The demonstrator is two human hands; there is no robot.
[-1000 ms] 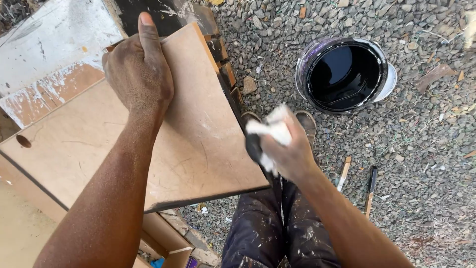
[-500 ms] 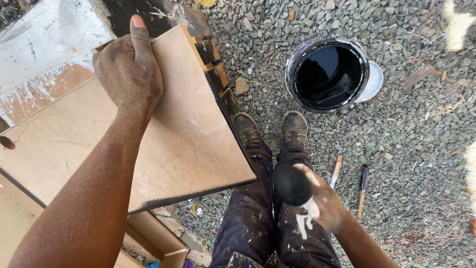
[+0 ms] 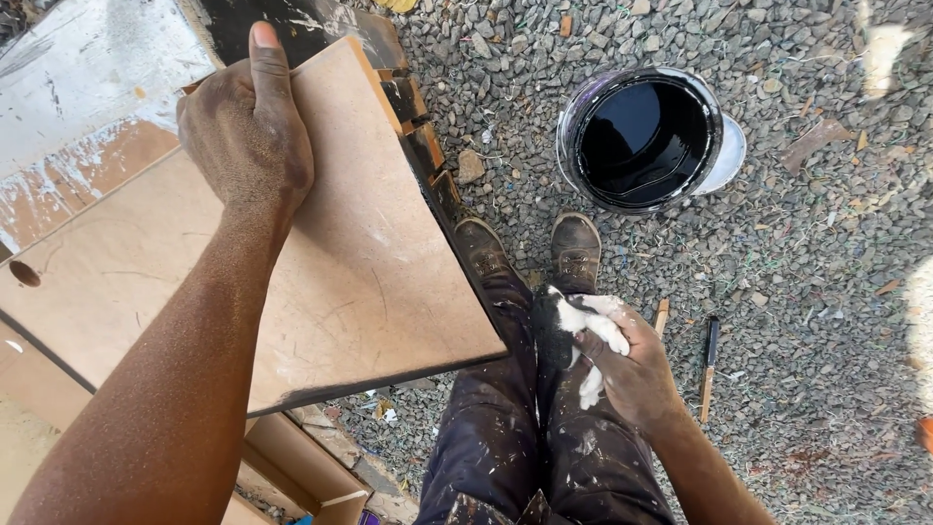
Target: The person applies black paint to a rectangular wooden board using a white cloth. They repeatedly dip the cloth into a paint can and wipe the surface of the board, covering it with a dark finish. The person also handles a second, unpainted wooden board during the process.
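My left hand [image 3: 248,131] lies flat on a bare brown fibreboard panel [image 3: 321,253], fingers over its far edge, gripping it. The panel has a hole near its left end and dark-painted edges. My right hand [image 3: 622,365] is low beside my paint-spattered trousers, closed around a wadded cloth [image 3: 573,321] that is white with a black-stained end. A bucket of black paint [image 3: 641,136] stands on the gravel ahead of my shoes.
A white-smeared board [image 3: 87,87] lies under the panel at upper left, with more boards and a box [image 3: 311,467] below. Two brush handles [image 3: 709,365] lie on the gravel at right. A round lid [image 3: 727,156] sits beside the bucket.
My right hand dropped from beside the panel's edge down to my thigh, still holding the cloth. My left hand kept its place on the panel.
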